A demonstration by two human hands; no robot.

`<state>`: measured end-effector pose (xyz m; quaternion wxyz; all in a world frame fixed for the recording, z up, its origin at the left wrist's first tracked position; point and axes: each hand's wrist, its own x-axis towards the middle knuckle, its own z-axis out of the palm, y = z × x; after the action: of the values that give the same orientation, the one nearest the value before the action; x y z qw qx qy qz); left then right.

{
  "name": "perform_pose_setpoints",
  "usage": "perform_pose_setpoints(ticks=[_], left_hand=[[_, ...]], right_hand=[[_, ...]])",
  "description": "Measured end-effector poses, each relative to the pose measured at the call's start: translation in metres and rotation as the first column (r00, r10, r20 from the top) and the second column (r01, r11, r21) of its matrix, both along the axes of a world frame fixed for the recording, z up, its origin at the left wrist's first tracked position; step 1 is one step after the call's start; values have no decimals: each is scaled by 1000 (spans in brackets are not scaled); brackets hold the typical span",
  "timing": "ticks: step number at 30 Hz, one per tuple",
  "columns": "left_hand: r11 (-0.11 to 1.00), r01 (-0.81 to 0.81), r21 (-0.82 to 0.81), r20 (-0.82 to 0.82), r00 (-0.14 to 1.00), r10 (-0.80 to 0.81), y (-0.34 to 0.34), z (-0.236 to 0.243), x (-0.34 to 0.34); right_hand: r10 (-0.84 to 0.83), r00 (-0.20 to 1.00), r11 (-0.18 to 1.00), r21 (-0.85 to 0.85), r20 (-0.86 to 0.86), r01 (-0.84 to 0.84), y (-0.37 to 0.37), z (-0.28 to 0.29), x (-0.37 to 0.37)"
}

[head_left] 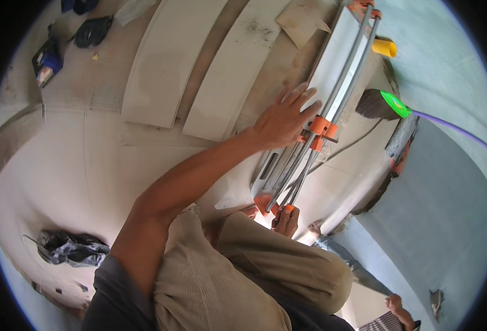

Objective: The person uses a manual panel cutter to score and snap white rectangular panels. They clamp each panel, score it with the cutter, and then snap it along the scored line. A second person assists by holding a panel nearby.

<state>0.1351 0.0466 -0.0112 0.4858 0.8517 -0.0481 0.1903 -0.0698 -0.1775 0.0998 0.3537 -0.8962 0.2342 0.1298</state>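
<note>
A manual tile cutter (262, 199) with orange end brackets and twin steel rails lies aslant on the floor before me. A pale tile (334, 55) sits on its bed under the rails. My left hand (284, 118) lies over the tile's near part with fingers spread, beside the orange sliding carriage (324, 128). Close to my knees, my right hand (286, 222) is closed round the end of the cutter's lever handle (290, 208). The right forearm is hidden behind my leg.
Two long pale tiles (163, 60) (229, 71) lie left of the cutter. A broom (378, 105), a yellow cup-like piece (385, 48) and the wall are on the right. A black plastic bag (72, 248) lies lower left. Another person's hand (395, 303) shows lower right.
</note>
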Motion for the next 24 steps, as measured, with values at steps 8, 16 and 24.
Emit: perform_pose_setpoints(ticks=[8,16,24], left_hand=[[682,621,386,-216,780,-587,26,5,84],[734,548,402,-110,824,-555,13,0,81],[713,492,499,-69,843,-533,9,-6,84]], right_hand=[[65,998,998,4,-18,-65,-9,3,17],[215,977,976,-17,-1,-215,-20,6,8],[147,986,989,44,-73,-144,-22,6,17]])
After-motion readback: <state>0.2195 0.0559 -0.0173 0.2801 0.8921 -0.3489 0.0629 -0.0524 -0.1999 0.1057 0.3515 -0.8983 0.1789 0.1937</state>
